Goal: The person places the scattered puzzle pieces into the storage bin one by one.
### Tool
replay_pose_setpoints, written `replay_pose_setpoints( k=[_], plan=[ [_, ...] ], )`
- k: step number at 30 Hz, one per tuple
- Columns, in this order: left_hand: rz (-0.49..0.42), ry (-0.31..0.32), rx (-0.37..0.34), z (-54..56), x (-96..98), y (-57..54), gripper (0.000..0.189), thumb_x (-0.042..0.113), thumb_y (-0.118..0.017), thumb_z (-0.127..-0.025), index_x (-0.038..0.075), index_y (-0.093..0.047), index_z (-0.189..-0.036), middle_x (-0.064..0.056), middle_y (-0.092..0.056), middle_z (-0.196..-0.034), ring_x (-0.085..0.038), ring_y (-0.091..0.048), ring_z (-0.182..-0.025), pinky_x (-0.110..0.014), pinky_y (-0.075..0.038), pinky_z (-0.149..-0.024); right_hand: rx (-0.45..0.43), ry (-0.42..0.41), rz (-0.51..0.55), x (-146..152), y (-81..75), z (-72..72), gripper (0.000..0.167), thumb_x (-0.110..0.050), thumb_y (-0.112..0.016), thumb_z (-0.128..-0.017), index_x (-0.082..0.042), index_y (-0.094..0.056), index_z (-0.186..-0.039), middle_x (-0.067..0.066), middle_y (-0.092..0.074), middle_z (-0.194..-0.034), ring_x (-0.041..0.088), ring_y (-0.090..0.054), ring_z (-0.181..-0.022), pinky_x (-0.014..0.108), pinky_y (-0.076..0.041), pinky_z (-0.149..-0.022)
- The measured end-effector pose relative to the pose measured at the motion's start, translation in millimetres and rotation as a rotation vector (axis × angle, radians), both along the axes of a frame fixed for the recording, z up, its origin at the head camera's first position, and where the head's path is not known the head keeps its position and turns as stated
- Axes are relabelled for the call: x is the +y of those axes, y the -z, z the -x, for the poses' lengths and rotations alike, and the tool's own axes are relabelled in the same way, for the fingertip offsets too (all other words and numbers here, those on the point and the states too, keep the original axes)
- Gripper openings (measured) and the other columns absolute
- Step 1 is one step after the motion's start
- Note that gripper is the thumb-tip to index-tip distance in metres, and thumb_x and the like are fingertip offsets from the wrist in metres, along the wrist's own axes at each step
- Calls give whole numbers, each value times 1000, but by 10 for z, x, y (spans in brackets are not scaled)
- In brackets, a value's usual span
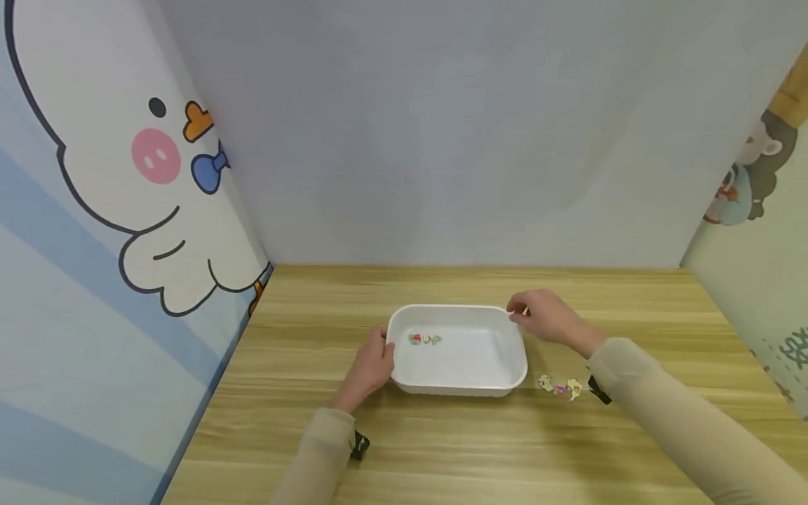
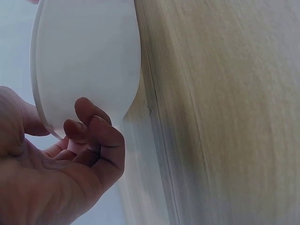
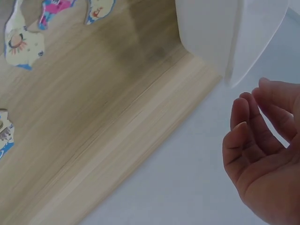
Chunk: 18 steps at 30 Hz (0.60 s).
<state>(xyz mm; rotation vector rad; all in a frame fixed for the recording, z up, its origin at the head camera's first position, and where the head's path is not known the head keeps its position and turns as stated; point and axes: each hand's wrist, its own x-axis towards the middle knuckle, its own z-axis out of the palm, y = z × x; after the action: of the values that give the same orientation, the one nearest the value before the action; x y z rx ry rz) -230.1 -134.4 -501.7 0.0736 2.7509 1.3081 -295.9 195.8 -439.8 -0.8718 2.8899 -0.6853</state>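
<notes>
White rectangular tray with rounded corners (image 1: pixel 486 351) sits on a pale yellow-brown wood-grain tabletop (image 1: pixel 442 442), its long sides running left to right. Smooth surface, looks like plastic.

Left hand (image 1: pixel 369 365) at the tray's left end, pinching the rim: thumb over the edge, fingers curled against the outer wall (the left wrist view shows this grip well).

Right hand (image 1: pixel 544 315) at the far right corner. Fingers loosely bent, thumb close to the index finger. In the right wrist view the fingertips are just beside the tray rim, with nothing visible between them; from the head view alone, cannot tell whether they touch it.

Inside the tray, toward its left end: 3 small flat cutouts in red, green and cream (image 1: pixel 426 339), lying in a short row on the floor. Right of the tray, on the tabletop: flat irregular cutouts in cream, pink and blue (image 3: pixel 24 46). Head view gives 3; right wrist view gives 4, 1 of them cropped at the edge.

Beige sleeves (image 1: pixel 669 414) on both arms, 1 small black device (image 1: pixel 359 445) at each wrist. Plain grey backdrop (image 1: pixel 429 140) behind; at left, a panel with a white cartoon bird (image 1: pixel 95 126).
</notes>
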Motion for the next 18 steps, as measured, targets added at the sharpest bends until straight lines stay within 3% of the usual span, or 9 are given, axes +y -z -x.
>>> replay_pose_setpoints(
  k=[4,18],
  plan=[
    [1,-4,3,0,0,7,26,8,-44,-100,-4,-41,-123,-21,-59,-97,-25,-58,-77,-36,-49,-64,10,32,-16,118,2,-7,10,-2,-63,-87,1,-69,-94,4,-65,-82,22,-60,-77,41,-49,-70],
    [-2,-2,-3,5,-11,28,26,9,-43,-100,-4,-41,-123,-19,-58,-94,-23,-56,-72,-33,-47,-59,-88,49,-110,350,78,-117,8,-1,-64,-84,1,-69,-90,4,-63,-79,22,-59,-74,41,-50,-69]
  ],
)
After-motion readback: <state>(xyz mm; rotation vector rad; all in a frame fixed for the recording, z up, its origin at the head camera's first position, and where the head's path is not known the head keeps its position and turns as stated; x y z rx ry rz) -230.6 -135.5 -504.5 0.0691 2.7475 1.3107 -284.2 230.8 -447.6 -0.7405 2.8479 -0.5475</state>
